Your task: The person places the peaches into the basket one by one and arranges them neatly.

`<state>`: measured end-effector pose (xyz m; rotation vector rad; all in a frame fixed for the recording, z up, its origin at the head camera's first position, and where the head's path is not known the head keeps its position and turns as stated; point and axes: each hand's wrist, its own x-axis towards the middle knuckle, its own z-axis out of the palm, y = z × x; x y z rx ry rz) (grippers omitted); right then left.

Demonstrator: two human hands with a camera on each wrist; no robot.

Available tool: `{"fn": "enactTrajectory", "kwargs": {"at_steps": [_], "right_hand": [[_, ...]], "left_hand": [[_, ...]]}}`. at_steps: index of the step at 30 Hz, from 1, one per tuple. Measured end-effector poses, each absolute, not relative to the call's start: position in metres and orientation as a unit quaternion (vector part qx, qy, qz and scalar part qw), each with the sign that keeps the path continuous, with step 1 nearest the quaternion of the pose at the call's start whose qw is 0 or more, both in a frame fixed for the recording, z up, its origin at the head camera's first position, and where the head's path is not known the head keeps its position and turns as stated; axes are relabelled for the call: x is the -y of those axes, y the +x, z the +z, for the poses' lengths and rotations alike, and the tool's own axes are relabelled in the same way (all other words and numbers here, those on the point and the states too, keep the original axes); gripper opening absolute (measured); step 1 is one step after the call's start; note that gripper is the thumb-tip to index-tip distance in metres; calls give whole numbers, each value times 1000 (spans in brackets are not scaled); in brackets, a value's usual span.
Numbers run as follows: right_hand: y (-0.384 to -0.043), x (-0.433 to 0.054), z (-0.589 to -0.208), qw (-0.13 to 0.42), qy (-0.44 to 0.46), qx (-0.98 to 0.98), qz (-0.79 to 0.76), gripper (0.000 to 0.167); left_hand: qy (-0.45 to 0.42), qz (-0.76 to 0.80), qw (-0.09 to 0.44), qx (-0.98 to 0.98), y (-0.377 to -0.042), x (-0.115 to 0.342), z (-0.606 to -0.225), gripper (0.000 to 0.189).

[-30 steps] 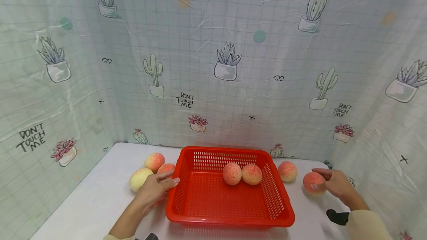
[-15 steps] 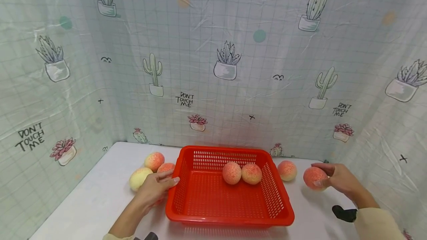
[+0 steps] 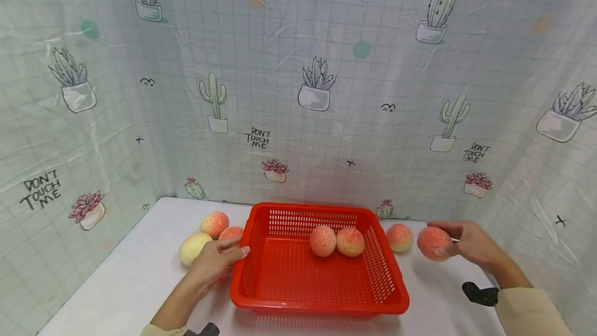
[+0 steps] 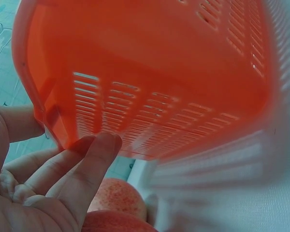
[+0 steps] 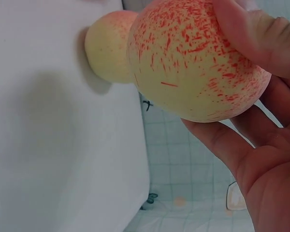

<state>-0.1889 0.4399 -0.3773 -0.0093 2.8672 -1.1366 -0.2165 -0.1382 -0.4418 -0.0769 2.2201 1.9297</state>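
Observation:
A red plastic basket (image 3: 322, 302) with slotted sides stands mid-table, two peaches (image 3: 323, 241) lying together in it. My left hand (image 3: 215, 262) holds the basket's left rim, thumb on the rim and fingers against the slotted outer wall, as the left wrist view shows. At the right, my right hand (image 3: 471, 247) grips a red-and-yellow peach (image 5: 183, 67) between thumb and fingers. That peach is lifted off the table, its shadow lying apart from it in the right wrist view. Another peach (image 3: 399, 237) rests on the table between the basket and the held one.
Left of the basket sit several more peaches, among them a pale yellow one (image 3: 193, 249) and a reddish one (image 3: 215, 224); the left hand partly hides some. The white table (image 3: 107, 284) ends at a cactus-print curtain (image 3: 280, 66) behind and on both sides.
My right hand has raised its peach from the table and shifted it slightly left, toward the basket. The left hand keeps its hold on the rim.

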Motion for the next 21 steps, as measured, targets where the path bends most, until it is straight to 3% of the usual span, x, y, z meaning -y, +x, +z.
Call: {"fn": "enactTrajectory", "kwargs": {"at_steps": [21], "right_hand": [[-193,-405,-358,30,-70,-913,-400,73]], "left_hand": [[-20,665,99,-740,-215,138,-441,62]]}}
